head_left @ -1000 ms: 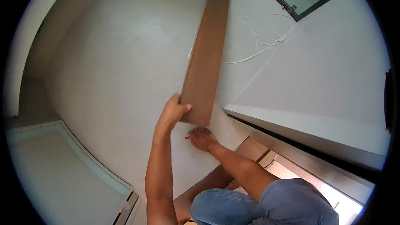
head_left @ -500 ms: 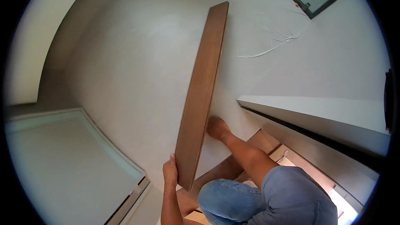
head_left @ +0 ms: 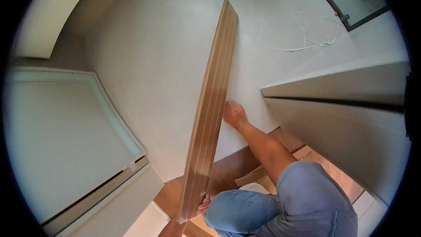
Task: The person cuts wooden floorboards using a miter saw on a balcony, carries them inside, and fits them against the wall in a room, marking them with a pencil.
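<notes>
The smooth, pale-grey floor (head_left: 140, 79) spreads under and to both sides of the long, narrow, brown wood-look plank (head_left: 209, 101), which runs from near the person's body out across it. Left of the plank stands a broad, pale blue-green panel with a raised frame (head_left: 61, 136); to its right, a tall grey panel with a dark lengthwise gap (head_left: 346, 136).

The plank itself has just been rolled about its length: half a second ago its plain brown face showed, and now a side with pale lengthwise stripes does. Its near end has also come in closer, beside the faded-blue denim knee (head_left: 239, 213). I judge this to be a turning-over in mid-handling, with the striped side now the one exposed to view and the plank not yet settled.

The left hand (head_left: 204, 204) has shifted from the plank's left edge to beneath its near end; its fingers curl up past the right edge, gripping it. The right hand (head_left: 235, 115) is against or just beside the plank's right edge, about midway along; its fingertips are hidden, so I cannot tell how far they are spread or whether they hold anything. The small red item seen there a second ago is out of sight.
</notes>
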